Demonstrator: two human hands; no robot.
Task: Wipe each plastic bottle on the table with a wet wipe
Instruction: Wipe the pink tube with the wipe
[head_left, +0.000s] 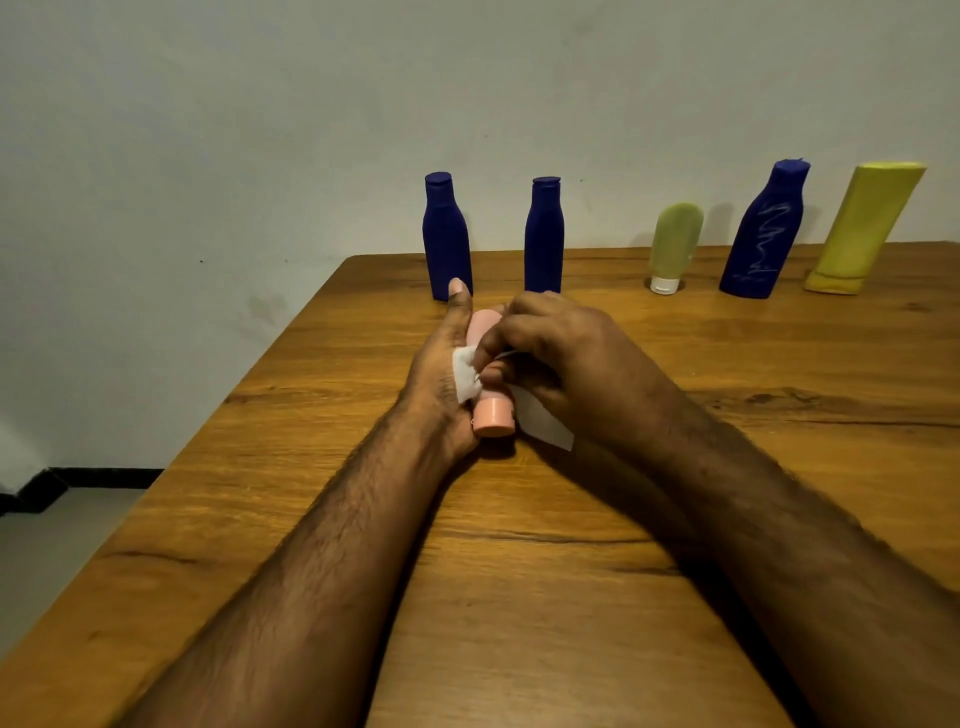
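Observation:
A small pink bottle (492, 415) lies on the wooden table (571, 519) with its cap toward me. My left hand (441, 364) holds it from the left, thumb stretched along its side. My right hand (556, 358) grips a white wet wipe (466, 375) and presses it on the bottle's body; a flap of the wipe hangs under that hand. Most of the bottle is hidden by my fingers. Along the far edge stand two dark blue bottles (447, 239) (544, 236), a pale green tube (674, 247), a third blue bottle (763, 231) and a yellow bottle (862, 228).
The table's left edge runs diagonally from the far corner toward me, with grey floor (47, 545) below it. A plain wall (311, 104) stands right behind the row of bottles. Bare wood lies between my hands and the bottles on the right.

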